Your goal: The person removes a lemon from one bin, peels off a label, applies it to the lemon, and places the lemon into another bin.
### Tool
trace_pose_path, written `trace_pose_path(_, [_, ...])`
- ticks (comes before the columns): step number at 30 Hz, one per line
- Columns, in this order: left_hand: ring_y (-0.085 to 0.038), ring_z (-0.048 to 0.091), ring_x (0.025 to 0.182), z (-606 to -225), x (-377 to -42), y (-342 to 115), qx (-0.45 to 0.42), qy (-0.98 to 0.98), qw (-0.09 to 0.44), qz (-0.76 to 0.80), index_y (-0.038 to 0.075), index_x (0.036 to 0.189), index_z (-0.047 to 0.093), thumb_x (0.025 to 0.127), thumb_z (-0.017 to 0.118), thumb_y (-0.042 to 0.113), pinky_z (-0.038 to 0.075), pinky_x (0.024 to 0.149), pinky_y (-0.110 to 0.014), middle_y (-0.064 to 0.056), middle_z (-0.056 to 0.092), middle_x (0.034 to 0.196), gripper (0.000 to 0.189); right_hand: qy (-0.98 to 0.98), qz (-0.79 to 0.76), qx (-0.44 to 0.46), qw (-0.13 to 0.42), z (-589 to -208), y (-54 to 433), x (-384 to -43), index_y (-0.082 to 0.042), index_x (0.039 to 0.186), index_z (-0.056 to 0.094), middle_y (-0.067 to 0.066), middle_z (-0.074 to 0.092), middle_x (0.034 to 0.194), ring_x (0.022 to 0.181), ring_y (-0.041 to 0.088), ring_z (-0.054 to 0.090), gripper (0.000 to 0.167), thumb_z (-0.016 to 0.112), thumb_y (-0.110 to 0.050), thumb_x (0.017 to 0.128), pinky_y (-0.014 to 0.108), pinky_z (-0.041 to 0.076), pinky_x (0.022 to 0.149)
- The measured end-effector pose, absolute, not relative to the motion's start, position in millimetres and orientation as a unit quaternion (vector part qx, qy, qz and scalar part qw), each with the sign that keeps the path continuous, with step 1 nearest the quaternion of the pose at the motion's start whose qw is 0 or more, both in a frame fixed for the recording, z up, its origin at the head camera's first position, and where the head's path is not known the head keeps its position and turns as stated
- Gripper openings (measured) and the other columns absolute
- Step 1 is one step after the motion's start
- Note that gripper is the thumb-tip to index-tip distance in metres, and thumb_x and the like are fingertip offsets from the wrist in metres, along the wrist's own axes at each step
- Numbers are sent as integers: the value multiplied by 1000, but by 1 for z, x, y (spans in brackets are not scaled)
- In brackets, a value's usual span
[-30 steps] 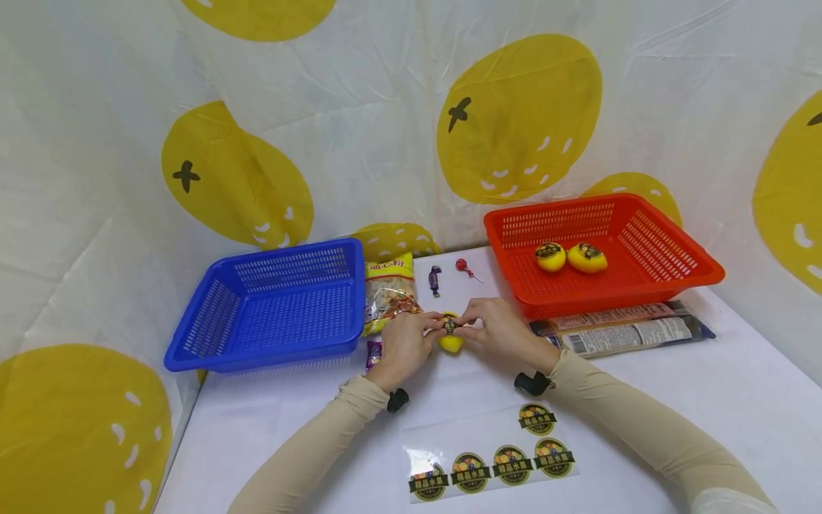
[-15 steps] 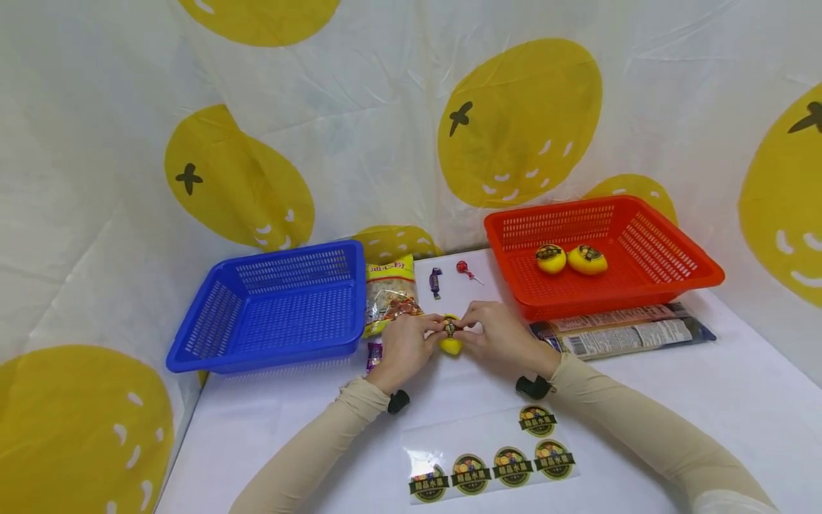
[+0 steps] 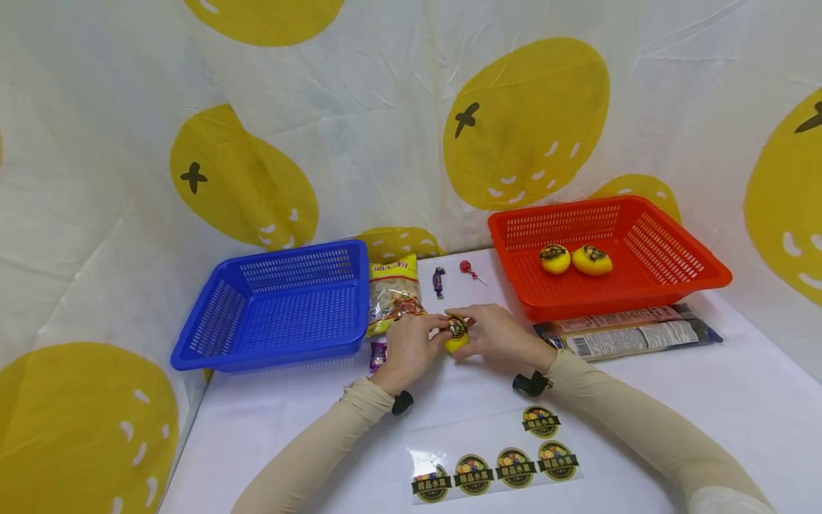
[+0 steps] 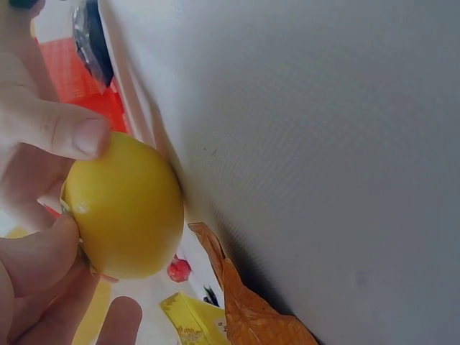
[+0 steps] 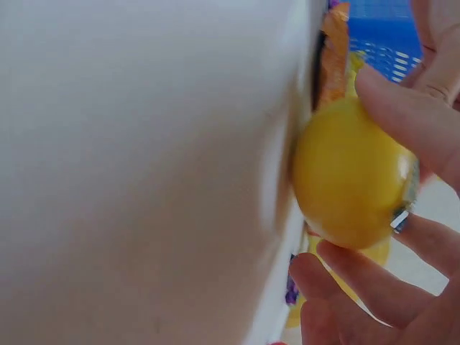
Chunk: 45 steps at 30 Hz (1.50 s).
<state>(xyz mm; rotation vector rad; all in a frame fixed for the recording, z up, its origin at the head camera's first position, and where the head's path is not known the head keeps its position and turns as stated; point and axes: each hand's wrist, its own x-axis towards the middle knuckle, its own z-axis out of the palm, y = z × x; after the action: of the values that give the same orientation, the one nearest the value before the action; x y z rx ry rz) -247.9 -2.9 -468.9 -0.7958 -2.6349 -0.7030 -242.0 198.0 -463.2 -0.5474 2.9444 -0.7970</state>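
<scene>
A yellow lemon (image 3: 457, 344) with a round black sticker (image 3: 457, 328) on its upper side sits on the white table between my hands. My left hand (image 3: 411, 348) touches it from the left, thumb and fingertips at the sticker's edge. From the other side my right hand (image 3: 497, 334) holds the lemon between thumb and fingers. The left wrist view shows the lemon (image 4: 129, 208) with a sticker edge slightly raised near the fingertips. In the right wrist view, the lemon (image 5: 352, 176) has fingers below it and a thumb above. Toward me lies a clear sheet (image 3: 462, 435) bearing several similar stickers.
A blue basket (image 3: 212, 350) stands left, a red basket (image 3: 681, 275) right with two stickered lemons (image 3: 574, 260). Behind the hands are a yellow snack bag (image 3: 393, 293), a purple wrapped candy (image 3: 439, 283) and a red lollipop (image 3: 467, 267). A flat packet (image 3: 636, 337) lies by the red basket.
My right hand has shifted from pinching at the sticker's edge to a wider hold around the lemon. The lemon has turned slightly, and the sticker now lies over its top.
</scene>
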Motion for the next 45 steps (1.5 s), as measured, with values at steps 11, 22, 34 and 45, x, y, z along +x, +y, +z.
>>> trace_pose_path(11, [-18, 74, 81, -464, -249, -5, -263, -916, 120, -279, 21, 107, 83, 87, 82, 28, 39, 55, -23, 2, 81, 98, 20, 954, -240, -180, 4, -461, 195, -243, -20, 136, 67, -7, 75, 97, 73, 11, 54, 81, 95, -46, 65, 29, 40, 69])
trace_pose_path(22, [-18, 74, 82, -448, -256, 1, -243, -904, 162, -311, 20, 113, 80, 96, 71, 33, 49, 62, -30, -2, 81, 97, 23, 966, -222, -132, 6, -431, 206, -219, -20, 137, 67, 3, 77, 115, 89, 16, 68, 73, 91, -46, 72, 31, 53, 75])
trace_pose_path(34, [-15, 73, 88, -441, -262, 31, -217, -910, 136, -327, 27, 123, 76, 100, 59, 46, 48, 64, -32, 2, 80, 94, 34, 974, -172, -122, -76, -358, 250, -175, -18, 131, 71, 0, 74, 93, 73, 16, 57, 74, 93, -47, 67, 29, 43, 65])
trace_pose_path(45, [-21, 70, 115, -438, -257, 77, -238, -916, 110, -303, 29, 141, 63, 97, 60, 59, 57, 83, -41, 7, 69, 138, 54, 979, -187, -58, -49, -315, 313, -213, -17, 139, 64, 19, 73, 123, 106, 34, 66, 77, 90, -47, 74, 54, 57, 87])
